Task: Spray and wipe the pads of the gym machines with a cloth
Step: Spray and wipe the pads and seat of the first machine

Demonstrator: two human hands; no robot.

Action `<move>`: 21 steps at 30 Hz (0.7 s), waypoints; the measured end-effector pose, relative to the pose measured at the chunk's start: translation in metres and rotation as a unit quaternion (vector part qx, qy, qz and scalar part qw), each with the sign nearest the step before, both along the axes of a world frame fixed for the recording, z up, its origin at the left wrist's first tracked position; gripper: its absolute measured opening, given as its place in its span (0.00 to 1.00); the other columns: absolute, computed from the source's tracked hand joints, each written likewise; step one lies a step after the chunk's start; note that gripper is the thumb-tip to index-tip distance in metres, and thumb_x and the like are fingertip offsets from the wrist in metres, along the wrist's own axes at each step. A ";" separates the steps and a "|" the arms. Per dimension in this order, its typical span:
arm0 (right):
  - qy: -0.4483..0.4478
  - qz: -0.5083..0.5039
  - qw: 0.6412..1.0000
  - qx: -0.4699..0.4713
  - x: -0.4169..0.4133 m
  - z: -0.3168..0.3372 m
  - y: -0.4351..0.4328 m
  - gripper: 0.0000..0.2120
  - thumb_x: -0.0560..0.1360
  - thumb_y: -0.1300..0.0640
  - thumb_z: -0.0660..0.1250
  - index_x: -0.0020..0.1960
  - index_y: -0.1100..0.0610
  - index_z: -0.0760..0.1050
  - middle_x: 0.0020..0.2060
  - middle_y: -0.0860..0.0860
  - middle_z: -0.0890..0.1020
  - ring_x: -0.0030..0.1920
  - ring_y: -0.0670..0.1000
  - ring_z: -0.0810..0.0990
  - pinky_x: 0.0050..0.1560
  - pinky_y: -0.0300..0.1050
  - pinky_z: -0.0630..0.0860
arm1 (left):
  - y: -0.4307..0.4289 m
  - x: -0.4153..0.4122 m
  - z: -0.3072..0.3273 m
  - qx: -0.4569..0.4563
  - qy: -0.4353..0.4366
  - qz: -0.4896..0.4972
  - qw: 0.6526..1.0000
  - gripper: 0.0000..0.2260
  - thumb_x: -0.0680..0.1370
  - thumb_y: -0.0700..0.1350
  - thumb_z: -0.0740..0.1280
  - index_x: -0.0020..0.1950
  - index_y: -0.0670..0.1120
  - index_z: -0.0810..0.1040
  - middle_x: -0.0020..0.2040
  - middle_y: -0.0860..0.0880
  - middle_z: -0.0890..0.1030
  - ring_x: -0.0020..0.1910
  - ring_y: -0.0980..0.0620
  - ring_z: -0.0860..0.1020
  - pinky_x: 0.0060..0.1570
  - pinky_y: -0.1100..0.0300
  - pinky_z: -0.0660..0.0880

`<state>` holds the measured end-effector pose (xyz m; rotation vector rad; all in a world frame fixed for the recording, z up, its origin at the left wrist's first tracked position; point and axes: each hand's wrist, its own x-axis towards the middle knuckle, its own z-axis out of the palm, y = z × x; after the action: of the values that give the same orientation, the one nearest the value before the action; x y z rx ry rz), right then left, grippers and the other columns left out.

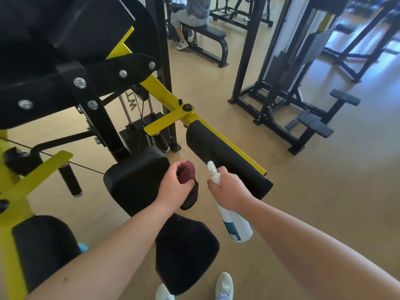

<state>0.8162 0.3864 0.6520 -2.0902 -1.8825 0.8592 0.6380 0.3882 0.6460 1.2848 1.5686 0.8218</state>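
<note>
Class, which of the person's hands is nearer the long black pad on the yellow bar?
Right. The right hand, gripping the spray bottle, is just beside the long black pad; the left hand, holding the maroon cloth, sits farther left.

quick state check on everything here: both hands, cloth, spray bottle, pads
left hand, gripping the cloth
right hand, gripping the bottle at its neck
cloth, bunched up, at the middle pad's edge
bottle, tilted, nozzle forward, no spray visible
middle pad, bare; wet or dry unclear
long pad, bare; wet or dry unclear
</note>
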 end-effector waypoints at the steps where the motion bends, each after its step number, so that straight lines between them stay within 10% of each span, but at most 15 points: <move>1: -0.004 0.000 1.000 0.003 -0.001 0.000 0.001 0.14 0.83 0.44 0.63 0.63 0.51 0.69 0.44 0.46 0.78 0.40 0.47 0.79 0.40 0.41 0.80 | 0.000 0.000 0.000 -0.001 0.002 0.001 1.000 0.25 0.78 0.41 0.73 0.73 0.54 0.70 0.69 0.53 0.73 0.71 0.48 0.71 0.69 0.48 0.75; 16: 0.038 -0.076 0.996 -0.032 0.021 -0.004 -0.022 0.19 0.82 0.45 0.63 0.70 0.49 0.67 0.46 0.46 0.77 0.41 0.48 0.80 0.36 0.39 0.76 | 0.001 0.023 -0.006 0.007 0.004 -0.047 0.999 0.24 0.79 0.42 0.72 0.73 0.53 0.69 0.68 0.51 0.74 0.69 0.48 0.72 0.66 0.52 0.75; 21: 0.021 -0.095 0.994 -0.044 0.035 -0.005 -0.039 0.12 0.81 0.45 0.64 0.59 0.51 0.71 0.44 0.48 0.78 0.41 0.49 0.80 0.44 0.46 0.83 | 0.002 0.040 -0.007 0.013 -0.004 -0.079 0.997 0.24 0.79 0.41 0.72 0.73 0.53 0.69 0.66 0.52 0.74 0.67 0.51 0.72 0.59 0.61 0.74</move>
<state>0.8516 0.3476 0.6474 -2.2406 -1.6206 0.9486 0.6781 0.3907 0.6395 1.4032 1.4331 0.7473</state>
